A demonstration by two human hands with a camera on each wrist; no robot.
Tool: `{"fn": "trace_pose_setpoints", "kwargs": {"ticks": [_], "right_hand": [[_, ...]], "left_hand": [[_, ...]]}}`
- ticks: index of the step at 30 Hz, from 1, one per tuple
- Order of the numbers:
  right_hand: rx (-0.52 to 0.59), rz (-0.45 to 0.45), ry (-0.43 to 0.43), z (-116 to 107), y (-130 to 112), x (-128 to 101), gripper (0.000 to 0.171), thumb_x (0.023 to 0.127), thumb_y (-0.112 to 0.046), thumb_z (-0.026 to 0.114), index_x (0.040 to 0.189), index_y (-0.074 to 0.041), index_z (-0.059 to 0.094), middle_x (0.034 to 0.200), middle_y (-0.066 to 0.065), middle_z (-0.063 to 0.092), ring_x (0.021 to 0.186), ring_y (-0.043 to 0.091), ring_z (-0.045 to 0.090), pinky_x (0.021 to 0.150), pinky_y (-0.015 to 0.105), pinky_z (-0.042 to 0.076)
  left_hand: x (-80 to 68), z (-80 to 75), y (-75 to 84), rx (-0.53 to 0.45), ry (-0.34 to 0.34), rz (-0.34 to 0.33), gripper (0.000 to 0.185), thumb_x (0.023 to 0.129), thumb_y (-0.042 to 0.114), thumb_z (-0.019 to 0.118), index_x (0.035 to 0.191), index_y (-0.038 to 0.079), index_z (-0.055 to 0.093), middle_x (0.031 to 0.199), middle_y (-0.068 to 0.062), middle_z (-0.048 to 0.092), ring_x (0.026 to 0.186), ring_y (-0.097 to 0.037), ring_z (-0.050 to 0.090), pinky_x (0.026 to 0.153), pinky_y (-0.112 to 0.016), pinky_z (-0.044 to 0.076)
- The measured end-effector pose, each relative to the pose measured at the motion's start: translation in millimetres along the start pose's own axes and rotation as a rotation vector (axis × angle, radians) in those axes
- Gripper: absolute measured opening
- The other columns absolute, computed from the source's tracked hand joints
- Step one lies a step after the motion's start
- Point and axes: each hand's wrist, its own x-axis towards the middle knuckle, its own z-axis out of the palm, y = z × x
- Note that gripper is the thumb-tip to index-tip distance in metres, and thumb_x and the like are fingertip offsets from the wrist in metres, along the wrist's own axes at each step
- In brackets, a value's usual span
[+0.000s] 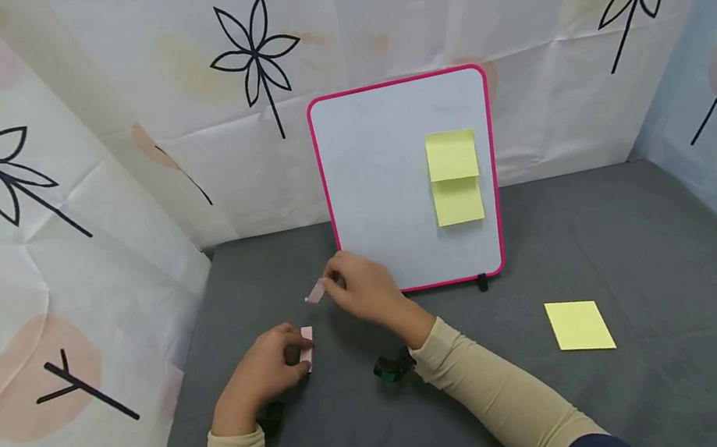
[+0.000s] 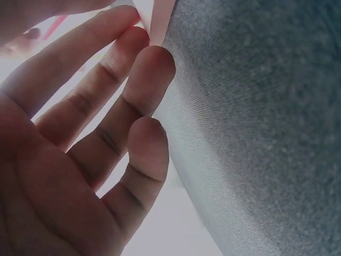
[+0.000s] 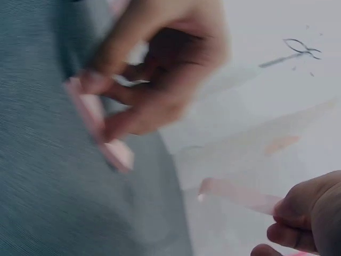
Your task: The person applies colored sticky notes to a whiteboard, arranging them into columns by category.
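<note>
My left hand (image 1: 266, 373) is low over the grey table, thumb and fingers pinching a small narrow pad of pink sticky notes (image 1: 307, 335). In the left wrist view the pad (image 2: 157, 16) shows at the top, beside the fingertips. Up and to the right, my right hand (image 1: 363, 286) pinches a single pink sticky strip (image 1: 316, 291) by one end. That strip (image 3: 234, 194) hangs apart from the pad (image 3: 98, 120) in the right wrist view, its free end curled. The right hand is in front of the lower left corner of a pink-framed whiteboard (image 1: 388, 187).
Two yellow sticky notes, an upper one (image 1: 450, 154) and a lower one (image 1: 458, 204), are on the whiteboard's right side. Another yellow note (image 1: 579, 326) lies on the table (image 1: 675, 242) at right. A dark device (image 1: 393, 366) is at the right wrist. Patterned cloth walls (image 1: 365, 9) enclose the table.
</note>
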Motion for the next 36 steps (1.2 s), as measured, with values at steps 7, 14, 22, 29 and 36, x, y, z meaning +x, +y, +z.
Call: {"fn": "trace_pose_setpoints", "kwargs": {"ticks": [7, 14, 22, 29, 36], "right_hand": [[0.179, -0.027, 0.216, -31, 7, 7, 0.009, 0.101, -0.011, 0.070, 0.101, -0.005, 0.075, 0.096, 0.009, 0.075, 0.076, 0.021, 0.072, 0.072, 0.033, 0.061], [0.315, -0.097, 0.350, -52, 12, 9, 0.006, 0.097, -0.003, 0.071, 0.098, 0.002, 0.075, 0.091, 0.014, 0.077, 0.071, 0.021, 0.072, 0.071, 0.036, 0.064], [0.323, -0.130, 0.418, -66, 16, 8, 0.005, 0.093, 0.003, 0.071, 0.095, 0.002, 0.075, 0.090, 0.014, 0.077, 0.073, 0.022, 0.073, 0.072, 0.037, 0.064], [0.317, -0.104, 0.511, -77, 26, 8, 0.004, 0.094, 0.000, 0.070, 0.096, 0.001, 0.074, 0.093, 0.015, 0.076, 0.077, 0.026, 0.071, 0.070, 0.042, 0.063], [0.254, -0.101, 0.624, -87, 36, 8, 0.007, 0.095, 0.000, 0.067, 0.095, 0.001, 0.074, 0.093, 0.017, 0.074, 0.076, 0.028, 0.072, 0.067, 0.042, 0.063]], "left_hand": [[1.6, 0.2, 1.4, 0.014, -0.002, 0.007, 0.024, 0.088, 0.002, 0.081, 0.112, 0.000, 0.081, 0.095, -0.004, 0.066, 0.079, -0.015, 0.056, 0.069, -0.029, 0.047], [1.7, -0.6, 5.6, 0.027, -0.016, 0.007, 0.024, 0.088, 0.001, 0.080, 0.112, -0.001, 0.080, 0.095, -0.004, 0.064, 0.081, -0.016, 0.056, 0.070, -0.029, 0.046], [3.4, -1.5, 10.4, 0.071, -0.020, 0.015, 0.019, 0.091, 0.005, 0.080, 0.110, 0.001, 0.080, 0.098, -0.005, 0.068, 0.083, -0.017, 0.058, 0.074, -0.033, 0.050], [9.1, -5.6, 18.2, 0.087, 0.028, 0.000, 0.024, 0.096, 0.015, 0.077, 0.117, 0.003, 0.079, 0.106, -0.007, 0.074, 0.089, -0.019, 0.064, 0.079, -0.039, 0.055], [20.2, -10.0, 35.7, 0.073, 0.083, 0.070, 0.024, 0.099, 0.017, 0.075, 0.119, 0.005, 0.078, 0.116, -0.010, 0.076, 0.102, -0.026, 0.069, 0.089, -0.045, 0.058]]}}
